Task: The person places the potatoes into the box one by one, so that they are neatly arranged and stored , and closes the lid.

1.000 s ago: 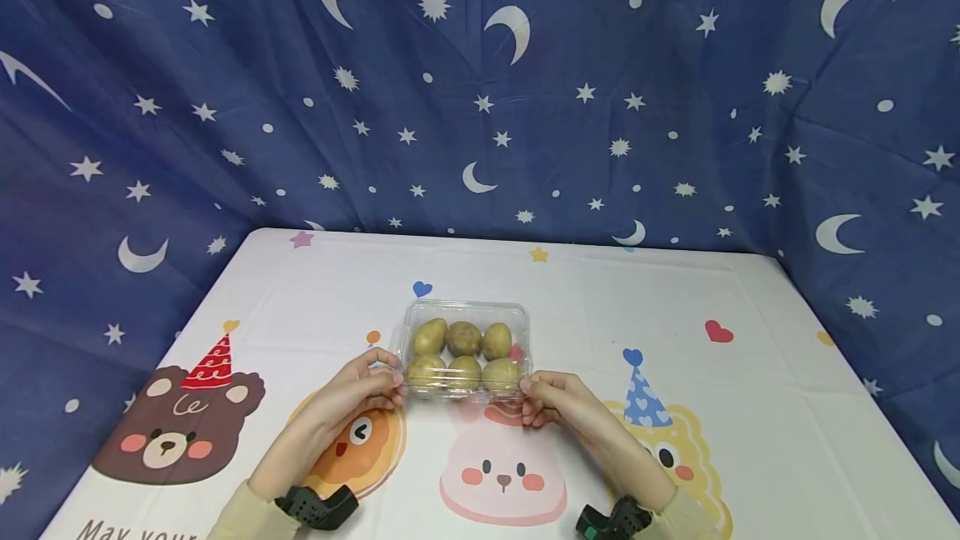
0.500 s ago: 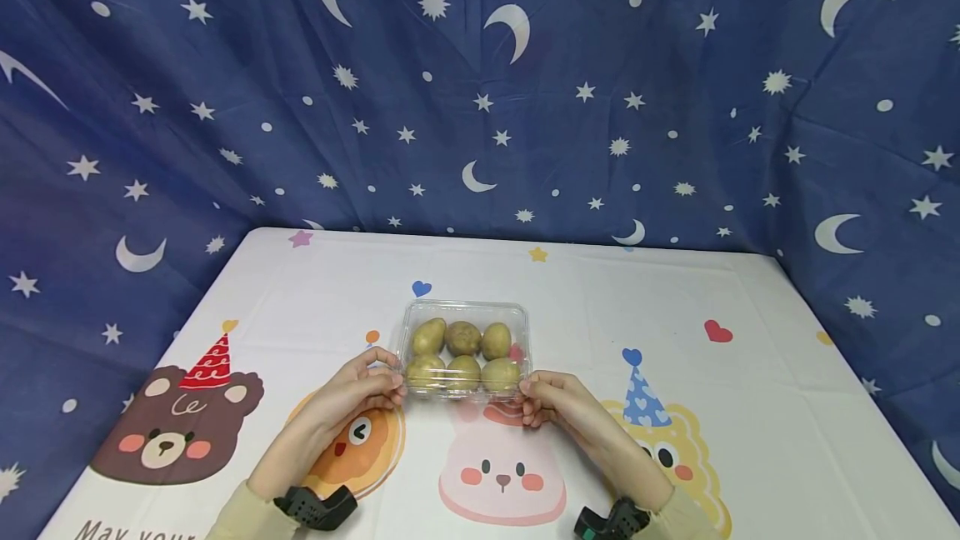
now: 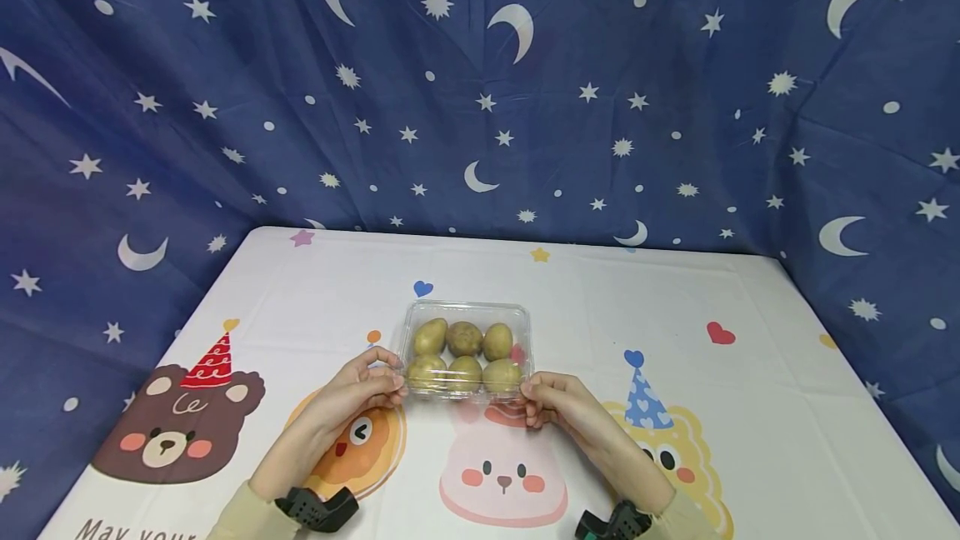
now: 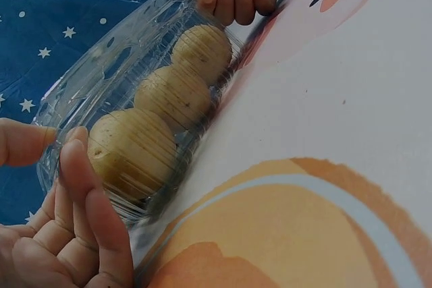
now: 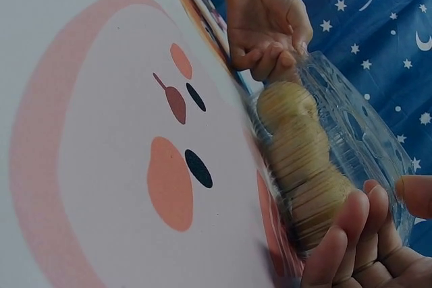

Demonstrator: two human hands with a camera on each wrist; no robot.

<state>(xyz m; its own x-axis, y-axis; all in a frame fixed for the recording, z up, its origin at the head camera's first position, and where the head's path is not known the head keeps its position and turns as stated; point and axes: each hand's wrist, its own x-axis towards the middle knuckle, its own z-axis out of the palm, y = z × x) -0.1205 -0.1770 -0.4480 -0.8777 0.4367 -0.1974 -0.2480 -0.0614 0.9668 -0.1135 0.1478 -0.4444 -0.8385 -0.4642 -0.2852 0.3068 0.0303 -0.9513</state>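
A clear plastic clamshell box [image 3: 480, 312] sits on the table in the head view. Several yellow-brown potatoes [image 3: 464, 340] lie inside it in two rows. At its near left corner my left hand [image 3: 369, 387] pinches the rim between thumb and index finger. My right hand [image 3: 558, 397] does likewise at the near right corner. Ribbed side walls and a vented lid [image 4: 101, 59] show in the left wrist view, with potatoes [image 4: 173, 97] behind the ribs. In the right wrist view, the fingers [image 5: 351, 220] of my right hand curl beside the box's end.
A white cloth [image 3: 795, 390] printed with cartoon animals, including a brown bear [image 3: 176, 432], covers the table. Behind it and at the sides hangs a dark blue curtain [image 3: 555, 165] with moons and stars. Dark camera straps [image 3: 318, 509] circle both wrists.
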